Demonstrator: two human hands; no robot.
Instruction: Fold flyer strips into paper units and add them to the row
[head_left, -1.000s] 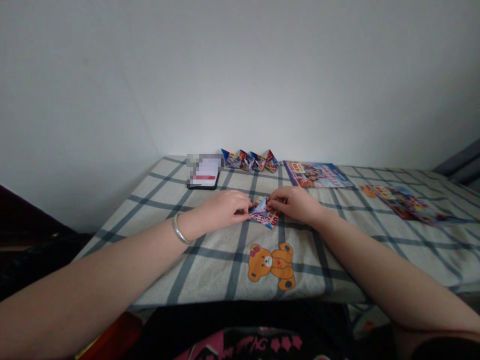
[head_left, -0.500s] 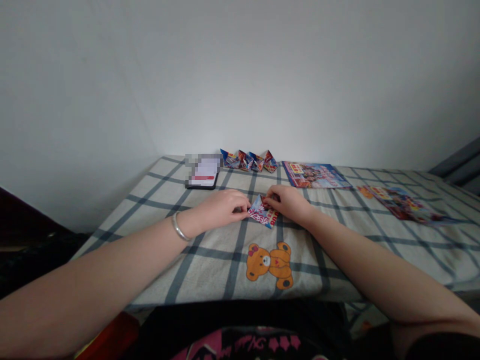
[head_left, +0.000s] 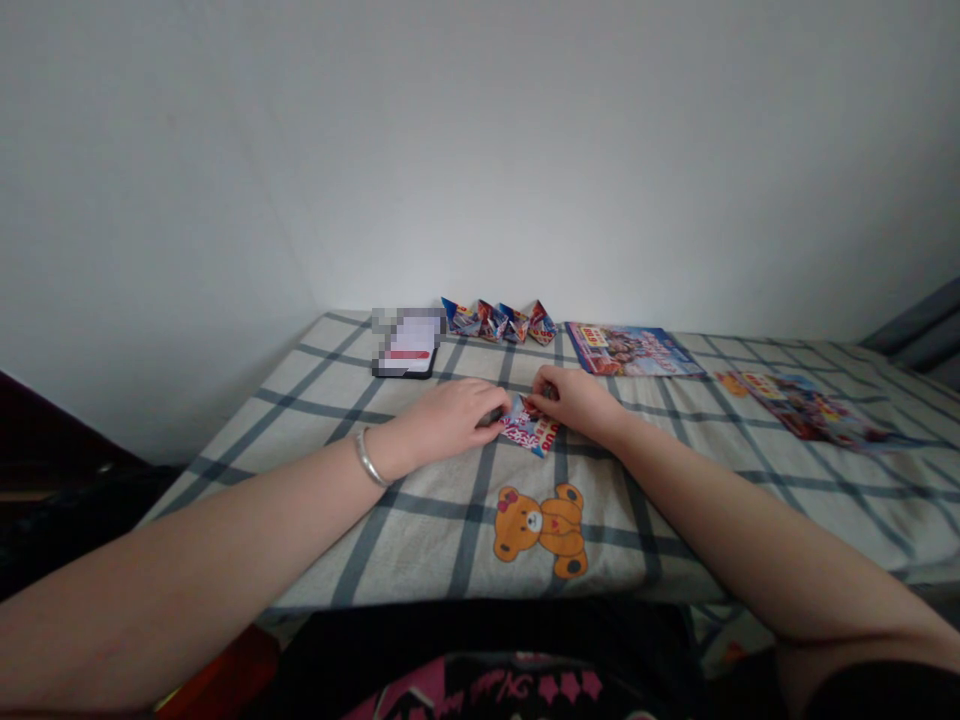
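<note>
A small piece of folded printed paper, blue, white and red, lies between my hands above the checked cloth. My left hand, with a silver bangle on its wrist, has its thumb and fingers closed at the paper's left edge. My right hand pinches the paper's upper right part between thumb and curled fingers. Part of the paper is hidden behind the right fingers. Beyond the hands, several folded paper shapes of similar print stand in a row near the wall.
A phone lies at the back left, its screen partly blurred out. Flat printed sheets lie at the back right, with another printed sheet farther right. The checked tablecloth has an orange bear print near the front edge.
My left hand has shifted slightly right, its fingers more arched at the paper's edge. The paper has turned or moved a little to the right. My right hand stays nearly in place.
</note>
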